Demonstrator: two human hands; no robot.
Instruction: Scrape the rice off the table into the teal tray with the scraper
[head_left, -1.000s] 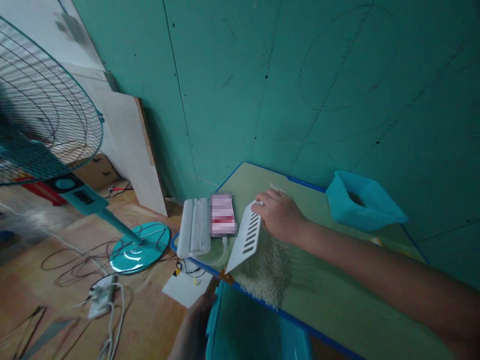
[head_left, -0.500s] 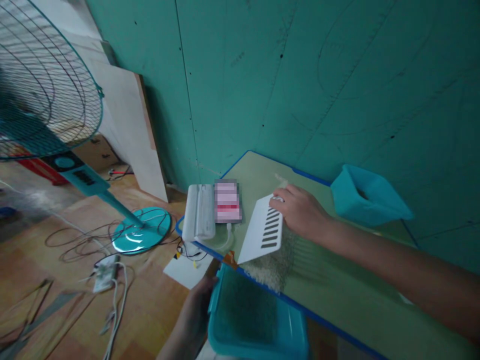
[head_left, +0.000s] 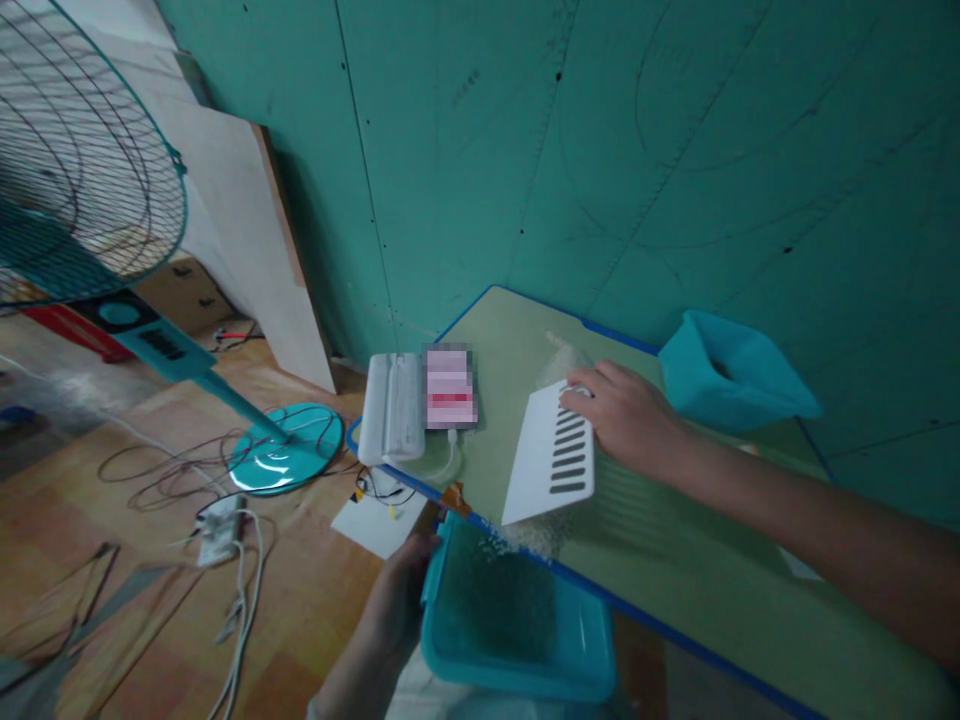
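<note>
My right hand (head_left: 626, 415) grips a white plastic scraper (head_left: 536, 450) with a row of slots by its top edge, tilted over the table. White grains (head_left: 536, 540) that look like rice lie under and beside its lower edge, at the table's front rim. My left hand (head_left: 409, 580) is closed on the left side of a teal plastic tub (head_left: 517, 680), its fingers partly hidden behind the tub. The tub sits just below the table edge, with grains inside it. More grains (head_left: 566, 355) are spread farther back on the table.
On the pale green table (head_left: 675, 560) stand a white case (head_left: 391, 408), a blurred pink device (head_left: 448, 388) with a white cable, and a teal bin (head_left: 735, 375). A green wall (head_left: 465, 150) rises behind. Left are a fan (head_left: 165, 345) and floor cables (head_left: 240, 620).
The scraper and my right hand have shifted slightly right. Some grains at the front rim have dropped toward the tub, leaving a smaller heap. My left hand stays at the tub.
</note>
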